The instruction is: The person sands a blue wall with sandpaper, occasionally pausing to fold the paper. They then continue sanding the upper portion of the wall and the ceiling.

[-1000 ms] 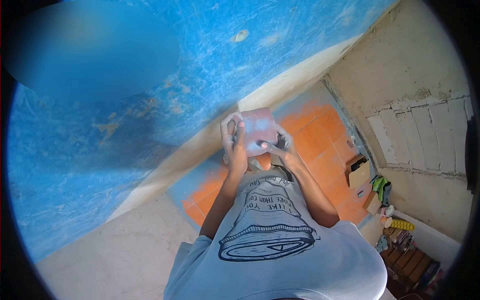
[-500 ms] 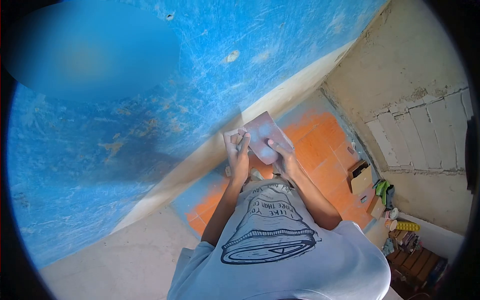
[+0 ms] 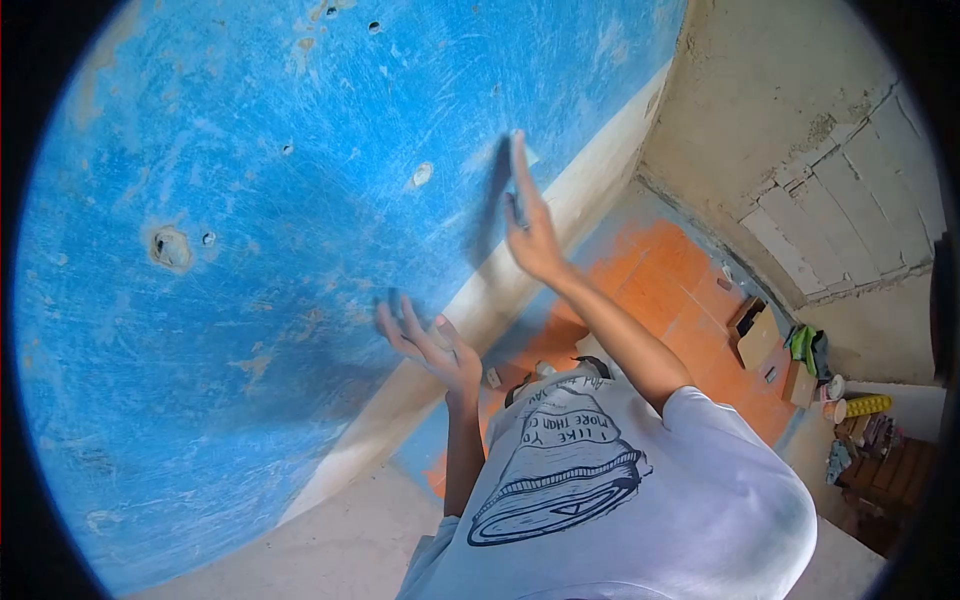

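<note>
My right hand [image 3: 530, 215] is raised against the blue wall [image 3: 330, 230], seen edge-on with its fingers straight and palm side to the paint. The sandpaper, a reddish-brown sheet with blue dust on it a moment ago, is hidden between that palm and the wall; a dark strip runs along the fingers there. Lower and to the left, my left hand [image 3: 435, 350] has its fingers spread and holds nothing, fingertips right by the wall. Scratches and pale scuffs cover the paint around both hands, with a chipped hole [image 3: 422, 175] left of my right fingertips.
A pale band [image 3: 500, 290] runs along the wall's foot. Below it lies an orange-dusted tile floor [image 3: 655, 285]. At right stand an open cardboard box [image 3: 757, 340], a green cloth item [image 3: 803, 343], a yellow tray [image 3: 868, 405] and a bare plaster wall [image 3: 740, 110].
Both hands held the sandpaper in front of my body. Now they are apart: the right has moved up to the wall, the left has let go and opened towards it.
</note>
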`<move>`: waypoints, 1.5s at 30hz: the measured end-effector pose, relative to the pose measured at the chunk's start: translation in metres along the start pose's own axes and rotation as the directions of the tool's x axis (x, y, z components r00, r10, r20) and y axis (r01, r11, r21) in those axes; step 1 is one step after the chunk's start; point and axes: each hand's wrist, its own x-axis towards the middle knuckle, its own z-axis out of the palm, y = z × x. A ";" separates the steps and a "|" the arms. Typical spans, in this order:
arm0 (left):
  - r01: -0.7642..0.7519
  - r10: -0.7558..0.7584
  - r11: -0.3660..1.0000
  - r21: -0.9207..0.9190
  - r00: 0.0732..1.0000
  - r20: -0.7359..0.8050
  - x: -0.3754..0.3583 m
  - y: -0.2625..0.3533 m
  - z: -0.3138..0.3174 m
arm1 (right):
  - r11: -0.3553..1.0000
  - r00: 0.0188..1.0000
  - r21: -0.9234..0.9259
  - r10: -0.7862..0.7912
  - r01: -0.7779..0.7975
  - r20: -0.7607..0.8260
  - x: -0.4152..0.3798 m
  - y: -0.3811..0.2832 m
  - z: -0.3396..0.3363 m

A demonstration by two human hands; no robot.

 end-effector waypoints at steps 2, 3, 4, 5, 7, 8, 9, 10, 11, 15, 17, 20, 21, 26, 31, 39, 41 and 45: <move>-0.008 0.011 0.997 0.079 0.999 -0.034 0.006 -0.005 0.001 | 0.997 0.999 -0.062 -0.036 0.038 0.030 -0.011 0.006 0.029; 0.035 -0.034 0.996 0.084 0.999 -0.015 0.008 -0.008 0.001 | 0.996 0.997 -0.086 -0.029 0.035 0.065 -0.012 0.007 0.032; 0.076 -0.077 0.993 0.091 0.997 0.005 0.010 -0.012 0.002 | 0.993 0.995 -0.111 -0.021 0.032 0.098 -0.012 0.008 0.035; 0.117 -0.121 0.988 0.099 0.992 0.027 0.011 -0.018 0.003 | 0.990 0.991 -0.135 -0.009 0.027 0.130 -0.012 0.010 0.039; 0.131 -0.150 0.973 0.188 0.984 0.091 0.012 -0.026 0.003 | 0.993 0.995 -0.073 0.091 -0.094 -0.047 0.003 0.009 0.043; 0.140 -0.172 0.963 0.232 0.978 0.122 0.011 -0.028 0.005 | 0.992 0.992 -0.073 0.092 -0.099 -0.087 0.007 0.001 0.053; 0.148 -0.178 0.961 0.231 0.977 0.114 0.010 -0.030 0.009 | 0.993 0.988 -0.073 0.088 -0.098 -0.130 0.011 -0.002 0.057; 0.153 -0.181 0.961 0.230 0.978 0.108 0.010 -0.032 0.012 | 0.992 0.994 -0.111 0.057 -0.067 -0.091 0.011 0.000 0.054; 0.154 -0.181 0.961 0.230 0.978 0.101 0.012 -0.034 0.015 | 0.988 0.998 -0.148 0.027 -0.034 -0.054 0.010 0.005 0.050; 0.165 -0.199 0.952 0.259 0.973 0.115 0.009 -0.038 0.018 | 0.993 0.985 -0.059 0.094 -0.104 -0.145 0.015 0.011 0.047; 0.133 -0.173 0.953 0.273 0.977 0.127 0.012 -0.040 0.018 | 0.994 0.995 -0.106 -0.046 0.036 -0.088 0.008 0.000 0.056; 0.159 -0.208 0.937 0.310 0.969 0.131 0.010 -0.048 0.026 | 0.988 0.995 -0.145 0.049 -0.061 -0.083 0.006 0.019 0.054; 0.157 -0.204 0.941 0.299 0.970 0.135 0.010 -0.049 0.026 | 0.983 0.994 -0.159 0.080 -0.092 -0.079 0.009 0.018 0.051; 0.186 -0.231 0.939 0.290 0.964 0.128 0.009 -0.056 0.032 | 0.980 0.993 -0.179 -0.077 0.092 0.088 0.002 -0.001 0.046; 0.182 -0.223 0.944 0.276 0.967 0.124 0.007 -0.056 0.032 | 0.983 0.960 -0.016 0.176 -0.184 -0.217 0.018 0.013 0.050; 0.173 -0.223 0.936 0.305 0.965 0.137 0.010 -0.056 0.033 | 0.950 0.951 -0.154 0.239 -0.271 -0.197 0.014 0.018 0.045; 0.163 -0.212 0.940 0.298 0.967 0.139 0.009 -0.056 0.033 | 0.938 0.981 -0.300 0.192 -0.176 0.026 -0.005 -0.001 0.042; 0.150 -0.202 0.941 0.302 0.968 0.149 0.008 -0.061 0.034 | 0.916 0.977 -0.346 0.211 -0.201 -0.009 -0.004 0.007 0.038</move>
